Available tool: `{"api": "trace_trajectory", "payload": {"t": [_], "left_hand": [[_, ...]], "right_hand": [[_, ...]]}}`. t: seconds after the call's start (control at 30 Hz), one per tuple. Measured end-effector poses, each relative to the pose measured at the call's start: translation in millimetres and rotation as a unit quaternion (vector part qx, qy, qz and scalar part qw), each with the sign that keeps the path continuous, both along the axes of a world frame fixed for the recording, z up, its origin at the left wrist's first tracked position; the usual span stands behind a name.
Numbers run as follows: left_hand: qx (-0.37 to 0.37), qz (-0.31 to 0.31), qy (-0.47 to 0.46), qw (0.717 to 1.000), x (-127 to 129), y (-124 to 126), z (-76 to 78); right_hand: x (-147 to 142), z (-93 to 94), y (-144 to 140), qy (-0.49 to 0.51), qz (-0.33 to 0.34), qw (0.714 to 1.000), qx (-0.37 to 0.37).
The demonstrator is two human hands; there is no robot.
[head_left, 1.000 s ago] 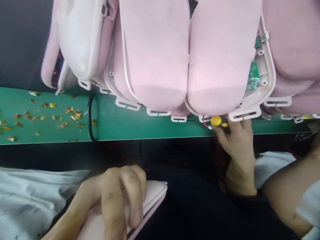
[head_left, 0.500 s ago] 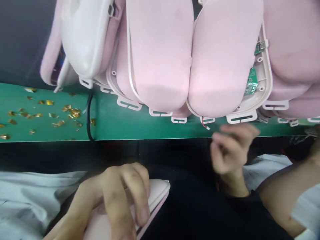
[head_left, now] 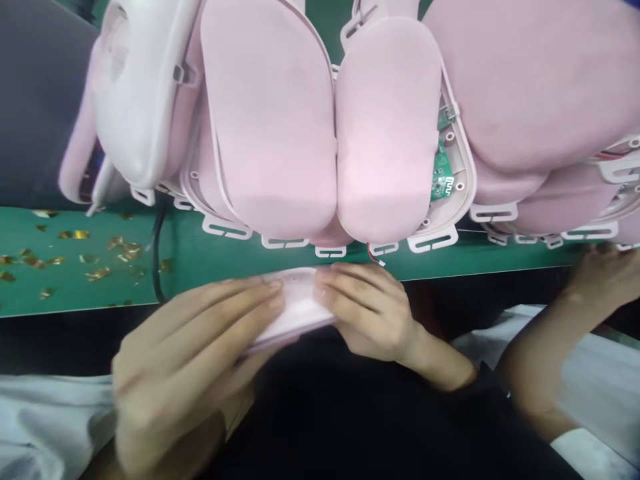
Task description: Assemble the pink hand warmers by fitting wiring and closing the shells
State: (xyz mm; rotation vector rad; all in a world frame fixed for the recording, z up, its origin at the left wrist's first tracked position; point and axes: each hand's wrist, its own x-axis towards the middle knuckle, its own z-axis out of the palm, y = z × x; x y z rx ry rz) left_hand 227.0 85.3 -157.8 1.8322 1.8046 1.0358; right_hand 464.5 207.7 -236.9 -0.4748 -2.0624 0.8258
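Note:
Between both hands is a pale pink plastic casing (head_left: 299, 303) with rounded ends, held in front of the bench edge. My left hand (head_left: 190, 360) wraps round its left part, fingers across the top and the thumb side underneath. Around its right end, my right hand (head_left: 373, 307) is closed, fingertips on the upper face. The fingers cover both ends. Just beyond stand similar pink casings (head_left: 273, 127) with slotted strap loops. One open casing (head_left: 463, 180) shows a green circuit board (head_left: 441, 175) inside. A small red wire with a white connector (head_left: 376, 257) hangs below a loop.
Scraps of gold film (head_left: 97, 273) lie on the green bench (head_left: 210, 263) at left, beside a black cable (head_left: 159, 247). A dark panel (head_left: 40, 100) stands at the far left. At right is a co-worker's hand (head_left: 603, 277) near more casings.
My left hand has raised the casing toward the bench edge. My right hand has come left and taken hold of its right end. The view has shifted to the right.

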Motion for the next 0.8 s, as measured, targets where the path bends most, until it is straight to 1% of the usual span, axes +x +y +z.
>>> {"api": "trace_trajectory", "payload": {"t": [0.07, 0.1, 0.13, 0.2, 0.3, 0.4, 0.43, 0.5, 0.57, 0.63, 0.67, 0.7, 0.73, 0.77, 0.8], "left_hand": [[0.077, -0.060, 0.129, 0.987, 3, 17, -4.1], [0.111, -0.079, 0.161, 0.978, 4, 23, -7.4], [0.131, -0.082, 0.164, 0.974, 5, 27, -10.8], [0.139, -0.069, 0.165, 0.974, 4, 30, -16.2], [0.148, -0.058, 0.178, 0.971, 3, 29, -21.1], [0.190, -0.050, 0.172, 0.965, 3, 28, -24.9], [0.198, -0.047, 0.169, 0.965, 4, 27, -25.5], [0.187, -0.048, 0.168, 0.967, 5, 25, -24.5], [0.147, -0.053, 0.173, 0.972, 6, 19, -21.2], [0.109, -0.031, 0.151, 0.982, 5, 10, -18.4], [0.109, 0.003, 0.122, 0.987, 3, 6, -18.0], [0.118, 0.049, 0.081, 0.988, 1, 2, -18.5], [0.130, 0.080, 0.035, 0.988, 0, -1, -19.6], [0.134, 0.080, -0.012, 0.988, -1, -3, -21.0], [0.133, 0.058, -0.056, 0.988, -2, -5, -22.0]], "right_hand": [[-5, -6.0, 1, 0.012, 0.017, 0.999, -0.025], [-8, -9.2, 1, 0.023, 0.024, 0.999, -0.035], [-11, -12.1, 0, 0.038, 0.024, 0.998, -0.039], [-18, -16.9, -3, 0.071, -0.002, 0.997, -0.027], [-27, -22.2, -6, 0.106, -0.052, 0.993, -0.004], [-33, -27.2, -7, 0.123, -0.074, 0.990, -0.012], [-33, -28.4, -6, 0.126, -0.071, 0.989, -0.018], [-30, -29.0, -4, 0.121, -0.044, 0.991, -0.030], [-26, -26.7, -2, 0.118, -0.013, 0.992, -0.035], [-21, -22.8, -1, 0.130, -0.009, 0.990, -0.045], [-20, -21.1, -1, 0.145, -0.019, 0.988, -0.058], [-19, -19.9, -2, 0.161, -0.030, 0.984, -0.075], [-18, -19.3, -4, 0.177, -0.037, 0.979, -0.094], [-17, -19.3, -6, 0.193, -0.036, 0.974, -0.114], [-17, -19.3, -8, 0.208, -0.026, 0.969, -0.131]]}}
